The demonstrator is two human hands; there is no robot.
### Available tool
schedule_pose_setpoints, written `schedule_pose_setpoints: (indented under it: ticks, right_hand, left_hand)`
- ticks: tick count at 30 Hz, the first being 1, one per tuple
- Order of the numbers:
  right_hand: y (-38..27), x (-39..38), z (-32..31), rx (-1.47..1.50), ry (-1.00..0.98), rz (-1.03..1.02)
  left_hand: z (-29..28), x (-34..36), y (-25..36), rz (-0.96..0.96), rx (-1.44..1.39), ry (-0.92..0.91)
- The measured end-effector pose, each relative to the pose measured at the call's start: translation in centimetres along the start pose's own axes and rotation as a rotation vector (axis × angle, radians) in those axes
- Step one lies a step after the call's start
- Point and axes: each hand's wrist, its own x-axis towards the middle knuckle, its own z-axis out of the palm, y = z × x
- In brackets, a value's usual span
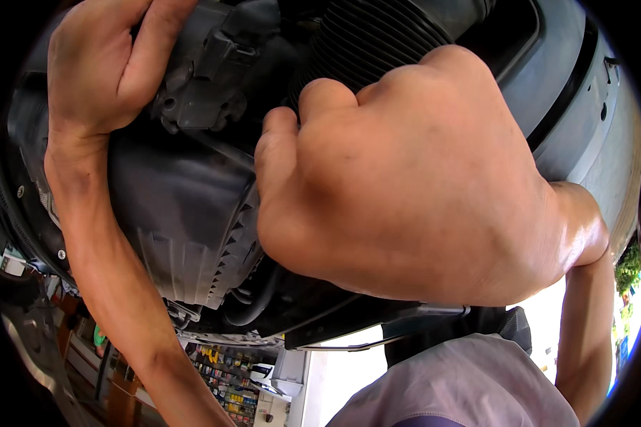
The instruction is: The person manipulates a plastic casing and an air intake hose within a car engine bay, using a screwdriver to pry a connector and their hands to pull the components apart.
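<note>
Curled grip from the right hand [413,185], looming large, fingers bent inward with their tips out of sight, so whether it has closed around anything I cannot tell. Just beyond those knuckles, partly covered, runs the black, ribbed, flexible-looking hose [370,35]; its corrugations presumably let it bend between parts. Below and left of it sits the broad, black, moulded plastic housing [181,192], its ridged wall probably there for stiffness. Over to the left hand [92,71], up at the top edge: fingertips cut off, its grip unreadable. It's beside the dark plastic bracket-like part [210,96], and having the two hands set apart seems to suit working from both sides. Further out, the smooth, grey-blue body panel [563,71] curves along the right; low down, pinkish-grey cloth [456,381] bulges near the distant, packed shelves [217,370].
</note>
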Motion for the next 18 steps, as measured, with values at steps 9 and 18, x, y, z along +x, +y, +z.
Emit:
schedule_pose_setpoints:
  ticks: [9, 18]
  right_hand:
    - [1.8, 0.3, -3.5, 0.086, -0.217, -0.125]
    - [9.9, 1.1, -9.2, 0.591, -0.067, -0.187]
  left_hand:
    - [-1.4, 1.4, 1.2, -0.057, 0.009, -0.138]
    - [-0.7, 1.2, 1.2, -0.052, 0.076, -0.022]
